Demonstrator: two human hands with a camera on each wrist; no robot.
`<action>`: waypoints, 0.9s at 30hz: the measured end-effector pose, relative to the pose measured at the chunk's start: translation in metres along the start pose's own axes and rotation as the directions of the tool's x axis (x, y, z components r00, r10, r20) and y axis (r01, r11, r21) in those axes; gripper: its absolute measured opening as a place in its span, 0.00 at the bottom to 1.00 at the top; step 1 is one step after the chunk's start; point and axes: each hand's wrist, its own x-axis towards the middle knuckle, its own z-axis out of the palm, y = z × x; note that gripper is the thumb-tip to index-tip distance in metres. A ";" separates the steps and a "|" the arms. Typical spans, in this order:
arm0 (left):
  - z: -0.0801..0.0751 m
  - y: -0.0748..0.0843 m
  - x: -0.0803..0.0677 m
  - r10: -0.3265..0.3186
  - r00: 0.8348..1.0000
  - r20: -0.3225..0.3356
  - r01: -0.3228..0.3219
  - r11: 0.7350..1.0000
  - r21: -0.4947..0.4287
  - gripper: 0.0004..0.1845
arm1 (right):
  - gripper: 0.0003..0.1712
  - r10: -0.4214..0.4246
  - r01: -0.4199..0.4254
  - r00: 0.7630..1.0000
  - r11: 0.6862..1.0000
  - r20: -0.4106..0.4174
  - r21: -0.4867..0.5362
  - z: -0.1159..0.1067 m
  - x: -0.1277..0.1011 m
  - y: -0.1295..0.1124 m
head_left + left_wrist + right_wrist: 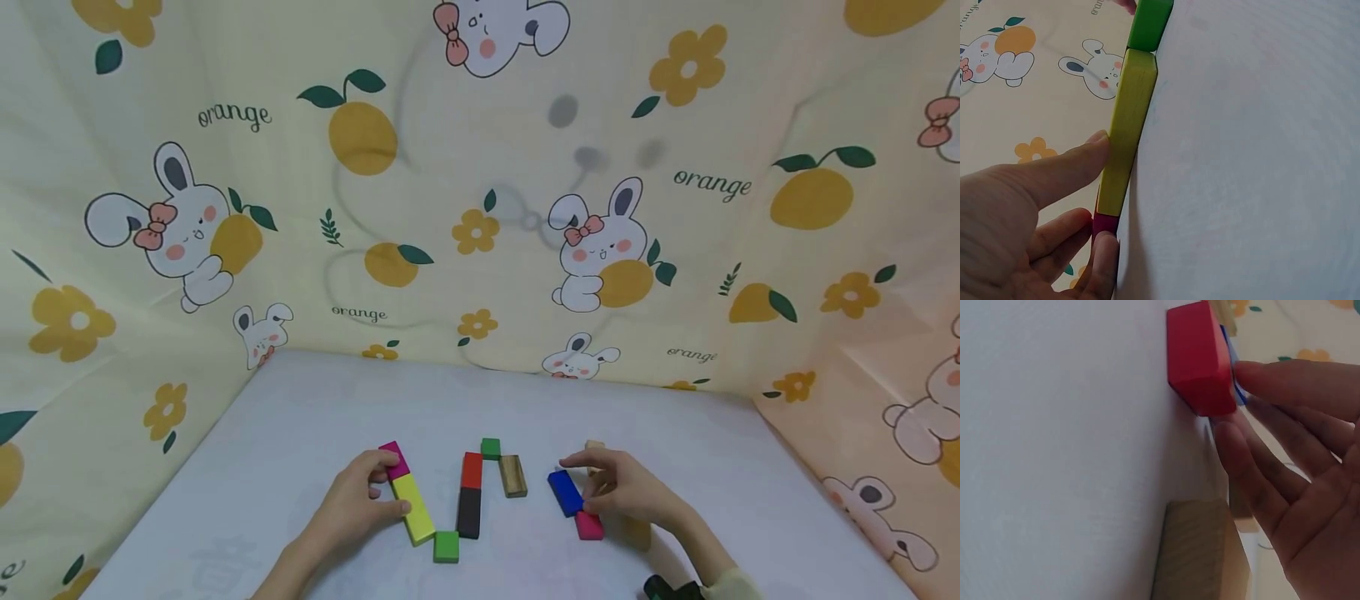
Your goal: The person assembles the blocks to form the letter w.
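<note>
On the white table (315, 417), a zigzag row of blocks runs left to right; take the red-and-black bar (470, 495) at its middle as the landmark.

Left of that bar, your left hand (352, 504) rests against the yellow block (413, 508): thumb straight along its side, fingertips at the magenta block (394, 460) on its far end. Fingers extended, nothing gripped. A green cube (446, 546) sits at the yellow block's near end, just beside the bar's black end.

Right of the bar, past the brown block (513, 476), your right hand (622, 492) touches the blue block (565, 492) and pink block (589, 525) with relaxed, fairly straight fingers; no grip closed.

Judgement: you are squaring blocks into line at both ends. The next move likely calls for light sideways pushes that keep the end joints touching.
</note>
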 end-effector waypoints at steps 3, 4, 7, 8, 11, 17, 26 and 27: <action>0.000 0.000 0.000 -0.001 1.000 -0.003 0.001 1.000 0.002 0.34 | 0.29 0.007 -0.007 1.000 1.000 -0.024 -0.001 0.003 0.001 -0.001; 0.000 0.001 0.000 0.000 1.000 -0.004 0.000 1.000 0.003 0.34 | 0.29 0.010 -0.011 0.999 1.000 -0.038 -0.009 0.004 0.002 -0.001; 0.000 0.001 -0.001 -0.001 1.000 -0.005 0.001 1.000 0.002 0.35 | 0.31 0.031 -0.032 0.997 0.999 -0.077 -0.016 0.008 0.003 -0.003; 0.000 0.001 -0.001 -0.002 1.000 -0.004 0.002 1.000 0.001 0.35 | 0.31 0.039 -0.040 0.996 0.999 -0.086 -0.013 0.010 0.003 -0.003; 0.001 0.001 -0.001 -0.005 1.000 -0.001 0.005 1.000 0.000 0.35 | 0.32 0.058 -0.058 0.993 0.998 -0.101 0.005 0.015 0.003 -0.005; 0.001 0.001 0.000 -0.023 1.000 -0.003 0.023 1.000 0.005 0.35 | 0.33 0.091 -0.090 0.992 0.996 -0.087 0.010 0.024 0.003 -0.013; 0.000 0.002 -0.001 -0.033 0.999 -0.003 0.033 0.999 0.003 0.35 | 0.31 0.020 -0.020 1.000 1.000 -0.018 -0.002 0.044 -0.005 -0.031; 0.000 0.002 -0.001 -0.032 0.999 -0.002 0.032 0.999 0.003 0.35 | 0.31 0.013 -0.013 1.000 1.000 -0.020 -0.005 0.047 -0.006 -0.033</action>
